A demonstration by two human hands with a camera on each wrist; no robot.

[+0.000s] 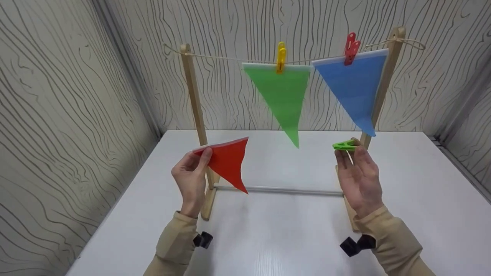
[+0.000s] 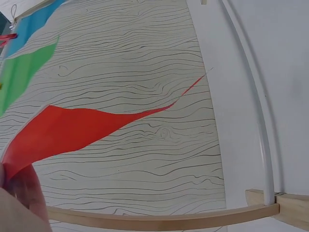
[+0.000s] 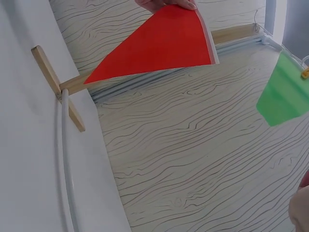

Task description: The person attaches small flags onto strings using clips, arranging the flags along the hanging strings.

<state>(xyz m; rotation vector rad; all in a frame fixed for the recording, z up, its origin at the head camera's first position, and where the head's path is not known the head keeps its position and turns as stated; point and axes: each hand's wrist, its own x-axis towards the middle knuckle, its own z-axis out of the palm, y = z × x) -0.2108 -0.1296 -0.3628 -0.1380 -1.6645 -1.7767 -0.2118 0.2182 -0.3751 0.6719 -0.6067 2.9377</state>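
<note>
Between thumb and fingers, my left hand (image 1: 193, 184) pinches a red triangular flag (image 1: 230, 163) by the left end of its top edge; the tip hangs down. My right hand (image 1: 360, 178) holds a light green clothespin (image 1: 345, 145) at its fingertips, in front of the right post. On the string (image 1: 218, 57) above hang a green flag (image 1: 282, 92), clipped by a yellow clothespin (image 1: 281, 57), and a blue flag (image 1: 355, 84), clipped by a red clothespin (image 1: 350, 50). In the right wrist view the red flag (image 3: 159, 43) shows whole, while the right hand (image 3: 300, 208) is mostly cut off.
A left wooden post (image 1: 194, 96) and a right wooden post (image 1: 387, 80) carry the string, with feet on the white table (image 1: 284, 237). A pale rod (image 1: 280, 190) joins them low down. Wood-grain panels (image 1: 238, 23) stand behind and at the sides.
</note>
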